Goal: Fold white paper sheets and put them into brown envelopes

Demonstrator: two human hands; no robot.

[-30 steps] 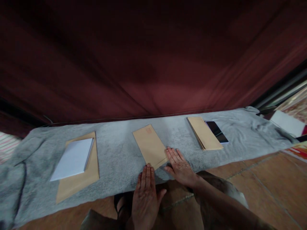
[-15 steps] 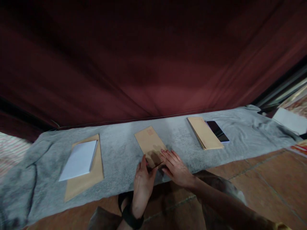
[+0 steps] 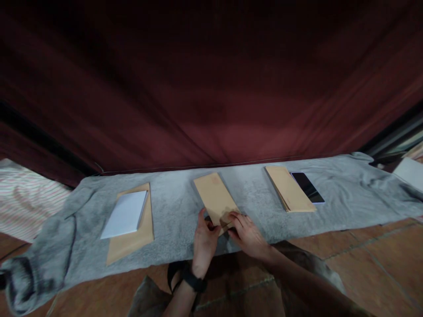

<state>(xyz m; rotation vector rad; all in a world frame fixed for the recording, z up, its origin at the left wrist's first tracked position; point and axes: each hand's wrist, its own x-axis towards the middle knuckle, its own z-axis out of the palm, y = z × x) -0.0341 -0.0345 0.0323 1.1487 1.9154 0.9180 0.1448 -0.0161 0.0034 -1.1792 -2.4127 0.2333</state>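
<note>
A brown paper envelope (image 3: pixel 214 193) lies slanted on the grey cloth in front of me, with faint print near its far end. My left hand (image 3: pixel 205 241) pinches its near left corner between thumb and fingers. At the near right corner, my right hand (image 3: pixel 249 237) has its fingers bent and closed on the envelope's near edge, by a narrow folded strip that looks like the flap. The fingertips partly cover that end. A dark band sits on my left wrist.
On the left, a stack of white paper (image 3: pixel 127 212) rests on a larger brown envelope (image 3: pixel 130 246). To the right lie several stacked brown envelopes (image 3: pixel 291 189) beside a dark phone (image 3: pixel 307 187). Grey cloth (image 3: pixel 175 220) covers the surface, with a dark red curtain (image 3: pixel 211 110) behind and tiled floor below.
The right hand's fingers, stretched flat over the envelope before, are now bent at its near edge. My left fingers have curled in more. The whole view has shifted slightly.
</note>
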